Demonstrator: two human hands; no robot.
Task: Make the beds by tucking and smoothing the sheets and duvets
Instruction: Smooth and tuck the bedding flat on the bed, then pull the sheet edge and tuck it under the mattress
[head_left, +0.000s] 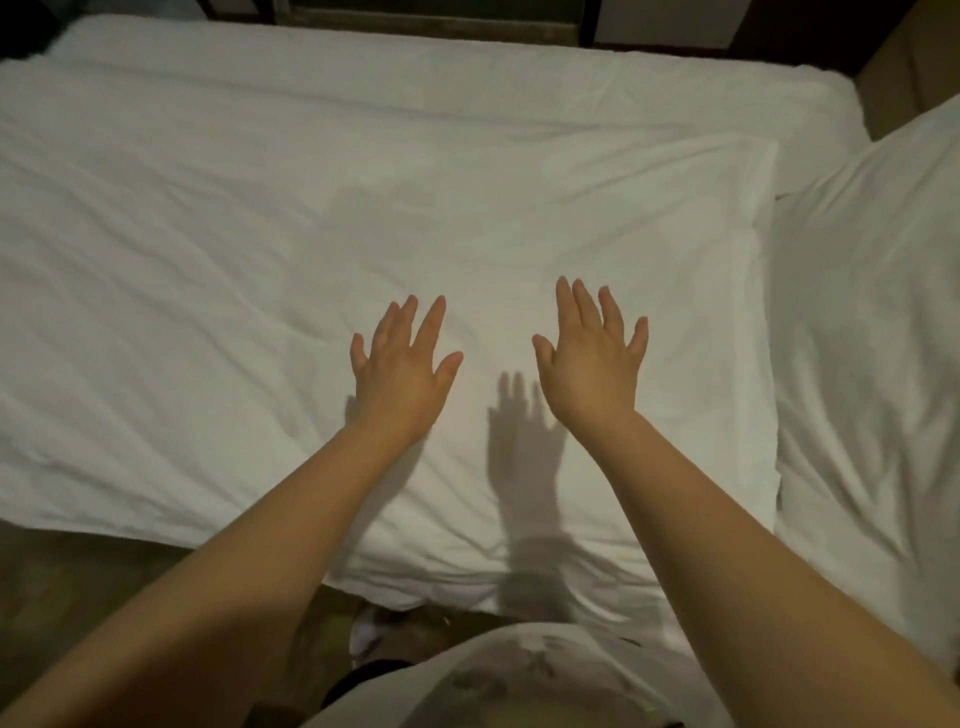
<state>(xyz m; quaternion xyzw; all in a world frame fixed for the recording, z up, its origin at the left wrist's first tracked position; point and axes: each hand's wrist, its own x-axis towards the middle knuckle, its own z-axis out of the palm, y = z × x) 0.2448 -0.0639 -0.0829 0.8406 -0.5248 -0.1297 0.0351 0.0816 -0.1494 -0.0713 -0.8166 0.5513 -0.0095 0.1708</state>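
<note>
A white duvet (260, 249) covers the bed, lightly creased on its left half and smoother in the middle. Both my arms reach out over it from the near side. My left hand (402, 364) is palm down with straight, spread fingers, low over the duvet's middle. My right hand (592, 358) is beside it, also flat with spread fingers, and casts a separate shadow on the cloth below, so it is lifted off the duvet. Neither hand holds anything. The duvet's near edge (415, 587) hangs over the bed side by my legs.
A white pillow (872, 364) lies at the right end of the bed, against the duvet's folded edge. Brown floor (104, 582) shows at lower left. A dark bed frame or furniture (415, 15) runs behind the far side.
</note>
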